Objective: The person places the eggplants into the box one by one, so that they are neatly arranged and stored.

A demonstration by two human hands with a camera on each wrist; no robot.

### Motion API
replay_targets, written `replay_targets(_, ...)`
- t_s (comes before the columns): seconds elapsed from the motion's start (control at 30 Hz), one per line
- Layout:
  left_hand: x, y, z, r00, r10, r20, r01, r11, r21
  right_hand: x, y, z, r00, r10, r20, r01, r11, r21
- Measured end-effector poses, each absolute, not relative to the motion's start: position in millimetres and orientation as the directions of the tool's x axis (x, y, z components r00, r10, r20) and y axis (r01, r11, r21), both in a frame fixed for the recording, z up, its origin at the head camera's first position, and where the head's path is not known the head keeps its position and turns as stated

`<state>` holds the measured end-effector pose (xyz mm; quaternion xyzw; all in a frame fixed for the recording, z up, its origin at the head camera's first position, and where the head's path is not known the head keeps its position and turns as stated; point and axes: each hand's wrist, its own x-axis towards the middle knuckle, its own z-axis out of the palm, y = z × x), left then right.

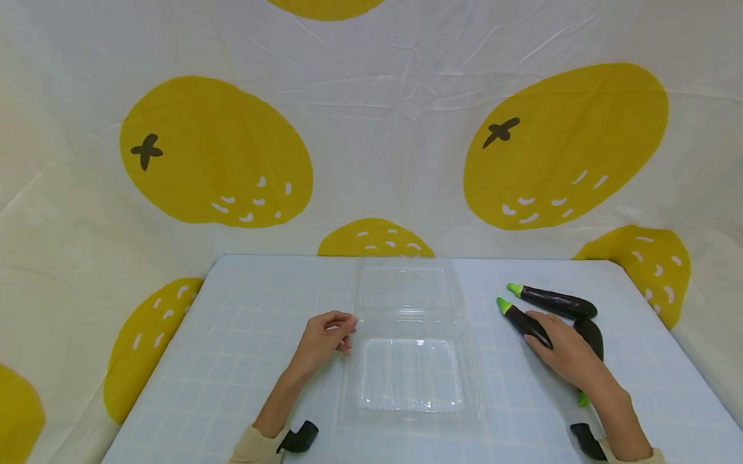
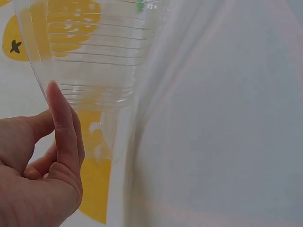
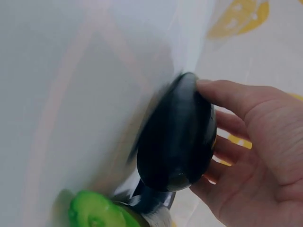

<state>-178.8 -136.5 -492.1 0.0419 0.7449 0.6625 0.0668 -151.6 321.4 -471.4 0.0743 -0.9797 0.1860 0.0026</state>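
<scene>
A clear plastic clamshell container (image 1: pixel 411 377) lies opened out on the table, its lid (image 1: pixel 407 290) folded back behind the ribbed base. At its left side, near the fold, my left hand (image 1: pixel 326 337) pinches the rim between thumb and fingertip; the left wrist view shows the fingertip against the clear wall (image 2: pixel 94 52). On the right, my right hand (image 1: pixel 569 353) grips a dark eggplant (image 1: pixel 523 322) with a green stem end, thumb on one side and fingers on the other. A second eggplant (image 1: pixel 557 302) lies just behind it. Partly covered by the hand is a third eggplant (image 1: pixel 590 335).
The white checked table (image 1: pixel 251 304) backs onto a hanging cloth (image 1: pixel 381 150) printed with yellow fruit. A green stem end (image 3: pixel 97 210) shows low in the right wrist view. Black wrist mounts (image 1: pixel 300 437) project beside both forearms.
</scene>
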Motion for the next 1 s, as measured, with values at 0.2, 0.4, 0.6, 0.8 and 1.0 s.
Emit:
replay_targets(0.2, -177.9, -136.8, -488.9, -0.982, 0.169, -0.088, -0.068, 0.120, 0.990, -149.8, 321.7, -471.9, -0.991, -0.130, 0.035, -0.134, 0.921, -0.365)
replay_targets(0.4, -178.4, -138.6, -488.7, -0.975, 0.202, -0.093, -0.070, 0.122, 0.990, -148.9, 321.5, -471.9, -0.992, -0.122, 0.032, -0.125, 0.926, -0.356)
replay_targets(0.6, -179.0, -139.7, -489.1, -0.971, 0.216, -0.106, -0.081, 0.118, 0.990, -147.5, 321.1, -468.0, -0.989, -0.141, 0.055, -0.151, 0.921, -0.358)
replay_targets(0.8, -179.7, -141.6, -488.3, -0.970, 0.218, -0.104, -0.081, 0.112, 0.990, -147.4, 320.8, -460.4, -0.983, -0.169, 0.075, -0.185, 0.905, -0.384)
replay_targets(1.0, -179.5, -141.9, -486.1, -0.974, 0.206, -0.092, -0.069, 0.114, 0.991, -146.7, 318.1, -449.3, -0.976, -0.193, 0.103, -0.219, 0.894, -0.391)
